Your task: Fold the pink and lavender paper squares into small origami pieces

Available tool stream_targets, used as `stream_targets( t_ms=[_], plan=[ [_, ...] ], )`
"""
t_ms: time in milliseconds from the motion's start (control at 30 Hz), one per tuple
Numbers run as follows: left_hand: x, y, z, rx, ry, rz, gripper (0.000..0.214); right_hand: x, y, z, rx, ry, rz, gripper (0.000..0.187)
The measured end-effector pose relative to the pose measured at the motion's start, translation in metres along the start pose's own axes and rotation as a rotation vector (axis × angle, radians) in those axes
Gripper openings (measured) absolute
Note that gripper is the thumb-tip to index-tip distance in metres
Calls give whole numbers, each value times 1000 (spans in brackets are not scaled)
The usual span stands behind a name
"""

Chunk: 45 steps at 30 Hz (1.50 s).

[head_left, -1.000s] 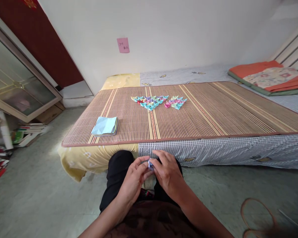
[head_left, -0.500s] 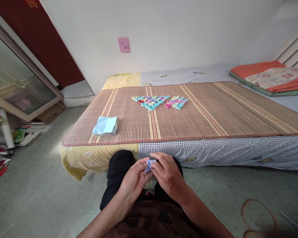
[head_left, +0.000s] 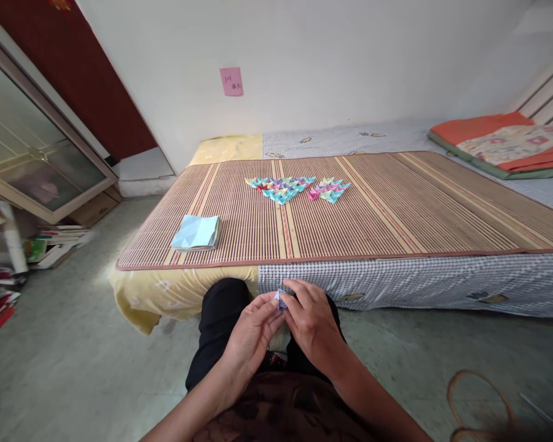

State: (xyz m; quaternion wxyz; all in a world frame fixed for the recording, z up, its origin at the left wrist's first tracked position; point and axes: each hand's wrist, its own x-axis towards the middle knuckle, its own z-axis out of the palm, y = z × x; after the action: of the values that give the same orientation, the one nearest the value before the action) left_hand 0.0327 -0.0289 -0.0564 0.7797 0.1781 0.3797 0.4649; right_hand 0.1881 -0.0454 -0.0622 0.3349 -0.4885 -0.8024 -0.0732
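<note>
Over my lap, my left hand (head_left: 252, 334) and my right hand (head_left: 312, 319) meet, fingers pinched together on a small folded piece of pale blue-lilac paper (head_left: 280, 298). Only a corner of it shows between the fingertips. Ahead on the bed lies a bamboo mat (head_left: 396, 209). A stack of pale blue paper squares (head_left: 196, 233) rests on its near left part. Farther back sit two triangular groups of small coloured folded paper pieces, the larger group (head_left: 281, 187) left of the smaller group (head_left: 329, 190).
The bed has a yellow sheet corner (head_left: 166, 294) and a grey checked sheet (head_left: 396, 282). Folded orange bedding (head_left: 502, 144) lies at the far right. A glass-door cabinet (head_left: 32, 159) and piled books (head_left: 50, 242) stand at left. A pink note (head_left: 231, 81) is on the wall.
My hands stay together over my lap. The paper piece showed more half a second ago and is now mostly covered by my fingers. The view shifted slightly.
</note>
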Motion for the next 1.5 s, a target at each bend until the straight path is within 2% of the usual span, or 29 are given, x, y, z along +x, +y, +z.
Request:
stream_targets(
  t_ms=[333, 400, 533, 667, 867, 1100, 1267, 1367, 1500],
  plan=[
    [5, -3, -5, -25, 32, -44, 12, 1, 4, 4, 53, -58, 13, 19],
    [6, -3, -5, -60, 61, -72, 7, 2, 4, 4, 114, -54, 23, 20],
    [8, -4, -4, -107, 85, -154, 24, 1, 6, 1, 339, -58, 94, 25],
    [8, -2, -2, -132, 110, -177, 29, 1, 10, -3, 474, -34, 175, 27],
    [5, 1, 3, -113, 115, -149, 32, 0, 6, -3, 454, -12, 273, 15],
    [2, -2, -1, -78, 53, -85, 28, 2, 1, 2, 426, 24, 290, 12],
    [2, -4, -3, -81, 23, -116, 34, 5, 1, 4, 361, 13, 269, 17],
    [1, -6, -2, -101, -10, -155, 39, 6, 1, 3, 399, -15, 252, 18],
    [1, -7, -3, -130, -21, -168, 35, 7, 2, -3, 467, 48, 284, 13]
  ],
)
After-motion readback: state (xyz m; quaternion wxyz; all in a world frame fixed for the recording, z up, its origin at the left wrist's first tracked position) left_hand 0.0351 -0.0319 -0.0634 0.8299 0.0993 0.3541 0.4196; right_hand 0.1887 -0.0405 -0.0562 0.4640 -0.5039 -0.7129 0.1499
